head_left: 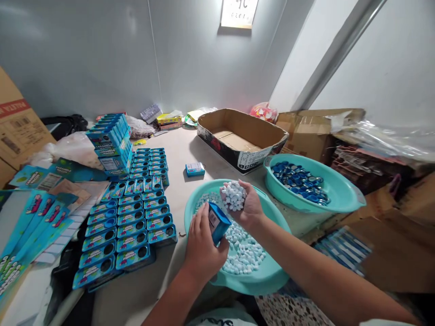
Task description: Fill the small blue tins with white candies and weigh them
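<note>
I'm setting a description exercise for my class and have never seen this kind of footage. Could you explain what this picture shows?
There is no machine here, only two bare hands. The single view comes from a camera on the person's head, looking forward and down. The left hand holds a small blue container; the right hand cups pale pieces above a turquoise basin holding more of them. Beyond, to the right, a second basin holds dark-blue round pieces. On the table, rows of similar containers stand left, near a shallow cardboard box.

Glossy grey wall [95, 59]; slanting metal pole [340, 54]; pale tabletop [180, 147].
</note>
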The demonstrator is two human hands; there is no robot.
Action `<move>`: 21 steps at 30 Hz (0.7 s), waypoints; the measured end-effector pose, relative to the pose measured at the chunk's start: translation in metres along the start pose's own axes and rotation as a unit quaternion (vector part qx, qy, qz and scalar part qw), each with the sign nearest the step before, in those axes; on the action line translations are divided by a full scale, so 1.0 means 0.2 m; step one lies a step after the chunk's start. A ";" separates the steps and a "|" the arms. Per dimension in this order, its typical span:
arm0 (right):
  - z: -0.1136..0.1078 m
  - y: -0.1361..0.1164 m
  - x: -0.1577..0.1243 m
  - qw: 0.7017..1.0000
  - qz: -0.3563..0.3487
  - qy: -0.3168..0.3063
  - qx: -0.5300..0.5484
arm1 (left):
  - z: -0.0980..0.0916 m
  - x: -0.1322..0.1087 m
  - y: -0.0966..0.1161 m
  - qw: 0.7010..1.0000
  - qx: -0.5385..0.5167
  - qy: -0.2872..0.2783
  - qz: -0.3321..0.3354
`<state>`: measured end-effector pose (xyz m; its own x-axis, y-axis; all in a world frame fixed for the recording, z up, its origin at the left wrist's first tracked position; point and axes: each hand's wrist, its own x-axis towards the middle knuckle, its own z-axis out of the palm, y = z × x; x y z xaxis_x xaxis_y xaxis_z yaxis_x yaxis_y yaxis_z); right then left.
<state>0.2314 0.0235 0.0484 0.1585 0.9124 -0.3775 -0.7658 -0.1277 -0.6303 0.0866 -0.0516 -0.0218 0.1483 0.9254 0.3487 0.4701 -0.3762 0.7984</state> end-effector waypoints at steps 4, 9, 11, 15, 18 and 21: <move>0.04 -0.01 -0.07 0.994 0.030 0.050 0.089 | -0.04 0.02 0.01 0.996 -0.081 -0.022 -0.020; 0.05 -0.01 -0.12 0.985 0.070 0.078 0.136 | -0.09 0.04 0.02 0.985 -0.163 0.052 -0.036; 0.03 -0.02 -0.13 0.979 0.080 0.084 0.170 | -0.10 0.04 0.02 0.971 -0.214 0.083 -0.063; 0.00 -0.04 -0.13 0.970 0.072 0.085 0.218 | -0.09 0.09 0.06 0.880 -0.404 0.152 -0.197; -0.02 -0.05 -0.12 0.967 0.063 0.087 0.231 | -0.09 0.14 0.10 0.791 -0.509 0.179 -0.287; -0.03 -0.07 -0.11 0.965 0.053 0.076 0.246 | -0.07 0.18 0.12 0.782 -0.536 0.122 -0.294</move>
<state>0.2424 0.0026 0.0601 0.1238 0.8321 -0.5406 -0.9798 0.0164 -0.1992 0.0905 -0.0283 0.0171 -0.0501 0.9657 -0.2549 -0.6245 0.1689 0.7626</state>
